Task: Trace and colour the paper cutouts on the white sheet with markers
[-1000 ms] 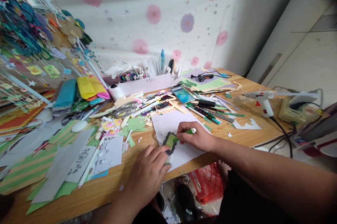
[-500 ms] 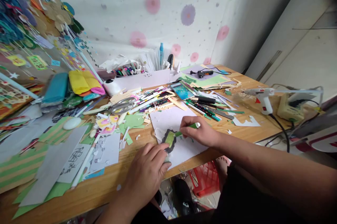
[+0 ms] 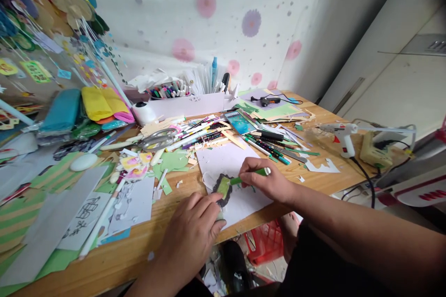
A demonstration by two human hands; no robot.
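Note:
On a white sheet of paper near the table's front edge lies a small green paper cutout with a dark scalloped border. My left hand holds this cutout at its lower left, fingertips on its edge and thumb tucked below. A pale grey-green bit shows between thumb and fingers; what it is I cannot make out. In my closed right hand is a green marker, tilted, its tip at the cutout's right side. Green strokes mark the white sheet below that hand.
Scissors, a phone and many loose pens lie behind the sheet. A white glue gun stands right, its black cord hanging over the edge. Paper strips cover the left; a pen box stands behind.
The marker has tilted lower, and its tip has shifted left onto the cutout. My left hand keeps its hold. The camera view has turned slightly.

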